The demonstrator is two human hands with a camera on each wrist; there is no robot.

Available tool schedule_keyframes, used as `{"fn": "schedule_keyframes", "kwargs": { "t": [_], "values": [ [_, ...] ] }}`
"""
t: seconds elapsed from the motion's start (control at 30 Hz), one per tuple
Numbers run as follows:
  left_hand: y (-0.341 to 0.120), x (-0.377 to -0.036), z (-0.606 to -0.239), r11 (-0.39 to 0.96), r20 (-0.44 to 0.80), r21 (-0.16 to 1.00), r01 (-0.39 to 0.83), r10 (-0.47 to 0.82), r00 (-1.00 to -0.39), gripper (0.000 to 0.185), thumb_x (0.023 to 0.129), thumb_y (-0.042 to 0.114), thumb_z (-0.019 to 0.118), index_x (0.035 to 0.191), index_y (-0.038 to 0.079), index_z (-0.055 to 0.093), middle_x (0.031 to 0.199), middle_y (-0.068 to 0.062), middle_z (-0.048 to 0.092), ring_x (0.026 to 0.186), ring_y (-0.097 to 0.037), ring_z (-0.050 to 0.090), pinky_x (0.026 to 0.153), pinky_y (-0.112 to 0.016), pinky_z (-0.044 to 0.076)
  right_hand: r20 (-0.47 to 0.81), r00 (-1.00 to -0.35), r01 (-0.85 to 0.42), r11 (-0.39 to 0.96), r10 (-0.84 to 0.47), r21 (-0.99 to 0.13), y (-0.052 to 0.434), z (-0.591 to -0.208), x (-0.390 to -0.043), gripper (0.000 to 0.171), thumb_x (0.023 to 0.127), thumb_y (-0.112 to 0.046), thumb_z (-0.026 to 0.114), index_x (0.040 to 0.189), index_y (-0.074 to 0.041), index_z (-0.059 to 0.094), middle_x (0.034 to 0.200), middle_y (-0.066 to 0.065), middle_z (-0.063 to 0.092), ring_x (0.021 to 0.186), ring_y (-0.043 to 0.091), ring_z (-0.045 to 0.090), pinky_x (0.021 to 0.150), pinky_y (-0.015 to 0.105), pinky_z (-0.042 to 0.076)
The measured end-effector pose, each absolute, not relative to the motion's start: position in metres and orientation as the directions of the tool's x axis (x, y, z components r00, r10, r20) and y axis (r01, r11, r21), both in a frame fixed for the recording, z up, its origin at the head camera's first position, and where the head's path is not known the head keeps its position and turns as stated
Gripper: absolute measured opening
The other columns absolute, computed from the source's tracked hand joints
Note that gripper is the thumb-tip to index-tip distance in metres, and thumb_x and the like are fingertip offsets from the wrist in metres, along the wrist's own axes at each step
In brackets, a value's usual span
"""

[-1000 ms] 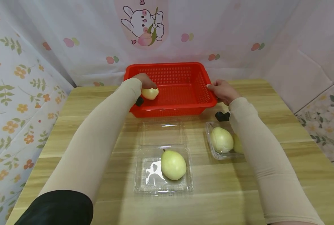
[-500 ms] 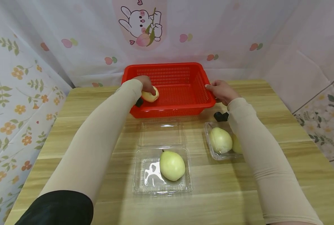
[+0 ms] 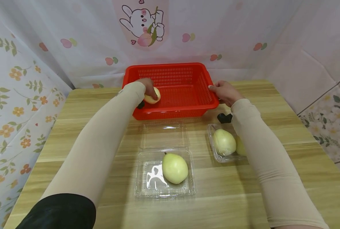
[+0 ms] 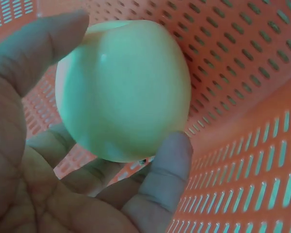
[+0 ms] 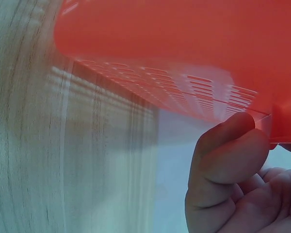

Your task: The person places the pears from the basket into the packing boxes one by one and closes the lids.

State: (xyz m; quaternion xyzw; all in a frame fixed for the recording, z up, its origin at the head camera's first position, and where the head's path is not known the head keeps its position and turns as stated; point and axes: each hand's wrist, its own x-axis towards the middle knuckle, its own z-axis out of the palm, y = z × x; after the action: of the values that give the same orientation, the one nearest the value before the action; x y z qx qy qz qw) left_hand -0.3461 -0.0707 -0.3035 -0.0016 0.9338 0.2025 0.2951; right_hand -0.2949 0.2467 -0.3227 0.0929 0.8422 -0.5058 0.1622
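Observation:
My left hand point(image 3: 147, 86) reaches into the left end of a red plastic basket point(image 3: 170, 110) and holds a pale yellow pear point(image 3: 150, 100). In the left wrist view, thumb and fingers curve round this pear point(image 4: 128, 92) beside the slotted wall. The right hand point(image 3: 226, 92) grips the basket's right rim; in the right wrist view its curled fingers point(image 5: 233, 160) are at the rim. Nearer to me lies an open clear clamshell box point(image 3: 147, 190) with one pear point(image 3: 174, 168) in its right half, stem pointing away.
Right of the clamshell box, a second clear container point(image 3: 220, 158) holds pears point(image 3: 224, 142), partly hidden by the right sleeve. A small black object point(image 3: 224, 118) shows near the right wrist. The wooden table point(image 3: 216, 197) meets a patterned curtain point(image 3: 170, 38) behind the basket.
The left fingers have moved lower round the pear in the basket, and the pear has shifted slightly. The right hand keeps its hold on the rim.

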Motion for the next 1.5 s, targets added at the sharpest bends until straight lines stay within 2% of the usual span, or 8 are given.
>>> {"fn": "schedule_keyframes", "kwargs": {
  "t": [0.1, 0.2, 0.43, 0.6, 0.77, 0.97, 1.27, 1.5],
  "values": [
    [-0.072, -0.346, -0.306, 0.875, -0.572, 0.430, -0.224, 0.072, -0.817, 0.081, 0.082, 0.021, 0.081, 0.152, 0.022, 0.038, 0.136, -0.007, 0.046, 0.115, -0.027, 0.048, 0.090, -0.045, 0.053, -0.365, -0.931, 0.318, 0.466, -0.010, -0.825, 0.246, -0.322, -0.294, 0.031, 0.104, -0.032, 0.050, 0.114, -0.004, 0.045, 0.113, 0.017, 0.053, 0.078, 0.019, 0.066, 0.071, 0.032, 0.059],
    [-0.072, -0.344, -0.307, 0.865, -0.565, 0.444, -0.234, 0.069, -0.822, 0.085, 0.081, 0.020, 0.082, 0.153, 0.025, 0.036, 0.140, -0.006, 0.045, 0.117, -0.028, 0.048, 0.091, -0.046, 0.053, -0.365, -0.931, 0.318, 0.469, -0.010, -0.824, 0.245, -0.322, -0.293, 0.031, 0.104, -0.032, 0.050, 0.114, -0.003, 0.045, 0.113, 0.018, 0.054, 0.078, 0.019, 0.067, 0.071, 0.032, 0.059],
    [-0.072, -0.345, -0.302, 0.922, -0.500, 0.386, -0.023, 0.188, -0.845, 0.080, 0.083, 0.024, 0.076, 0.153, 0.018, 0.037, 0.141, -0.009, 0.046, 0.118, -0.028, 0.046, 0.095, -0.040, 0.048, -0.368, -0.930, 0.319, 0.454, -0.021, -0.832, 0.247, -0.322, -0.294, 0.030, 0.104, -0.031, 0.050, 0.114, -0.002, 0.045, 0.113, 0.018, 0.053, 0.077, 0.019, 0.068, 0.071, 0.034, 0.059],
    [-0.073, -0.348, -0.292, 0.912, -0.433, 0.402, 0.080, 0.266, -0.861, 0.075, 0.083, 0.023, 0.075, 0.149, 0.012, 0.041, 0.133, -0.010, 0.050, 0.115, -0.028, 0.047, 0.096, -0.040, 0.047, -0.366, -0.930, 0.318, 0.451, -0.021, -0.834, 0.245, -0.321, -0.294, 0.028, 0.105, -0.029, 0.049, 0.111, -0.003, 0.044, 0.110, 0.017, 0.054, 0.074, 0.018, 0.067, 0.070, 0.034, 0.059],
    [-0.071, -0.341, -0.278, 0.882, -0.336, 0.438, 0.175, 0.342, -0.878, 0.070, 0.082, 0.024, 0.076, 0.144, 0.010, 0.045, 0.127, -0.009, 0.052, 0.111, -0.028, 0.049, 0.090, -0.040, 0.050, -0.365, -0.931, 0.318, 0.465, -0.012, -0.826, 0.244, -0.321, -0.294, 0.028, 0.105, -0.029, 0.049, 0.112, -0.002, 0.045, 0.111, 0.018, 0.054, 0.074, 0.018, 0.067, 0.071, 0.034, 0.059],
    [-0.068, -0.325, -0.265, 0.821, -0.278, 0.525, 0.226, 0.416, -0.866, 0.063, 0.084, 0.023, 0.075, 0.139, 0.011, 0.046, 0.124, -0.007, 0.052, 0.109, -0.027, 0.048, 0.086, -0.039, 0.050, -0.370, -0.929, 0.325, 0.478, -0.001, -0.816, 0.245, -0.321, -0.294, 0.030, 0.104, -0.030, 0.050, 0.114, -0.002, 0.045, 0.114, 0.020, 0.054, 0.074, 0.019, 0.068, 0.071, 0.033, 0.059],
    [-0.066, -0.315, -0.259, 0.787, -0.210, 0.531, 0.314, 0.481, -0.851, 0.064, 0.084, 0.023, 0.073, 0.140, 0.009, 0.047, 0.127, -0.008, 0.050, 0.112, -0.028, 0.047, 0.086, -0.039, 0.049, -0.376, -0.926, 0.333, 0.491, 0.012, -0.805, 0.244, -0.318, -0.294, 0.033, 0.104, -0.031, 0.050, 0.118, -0.001, 0.046, 0.117, 0.020, 0.055, 0.078, 0.020, 0.068, 0.075, 0.036, 0.059],
    [-0.073, -0.313, -0.259, 0.755, -0.179, 0.574, 0.316, 0.492, -0.852, 0.060, 0.084, 0.023, 0.074, 0.137, 0.011, 0.050, 0.125, -0.007, 0.050, 0.112, -0.027, 0.046, 0.085, -0.040, 0.050, -0.380, -0.925, 0.337, 0.490, 0.012, -0.804, 0.244, -0.318, -0.294, 0.036, 0.104, -0.033, 0.051, 0.120, -0.001, 0.046, 0.118, 0.020, 0.055, 0.080, 0.021, 0.068, 0.075, 0.034, 0.059]
  ]
}}
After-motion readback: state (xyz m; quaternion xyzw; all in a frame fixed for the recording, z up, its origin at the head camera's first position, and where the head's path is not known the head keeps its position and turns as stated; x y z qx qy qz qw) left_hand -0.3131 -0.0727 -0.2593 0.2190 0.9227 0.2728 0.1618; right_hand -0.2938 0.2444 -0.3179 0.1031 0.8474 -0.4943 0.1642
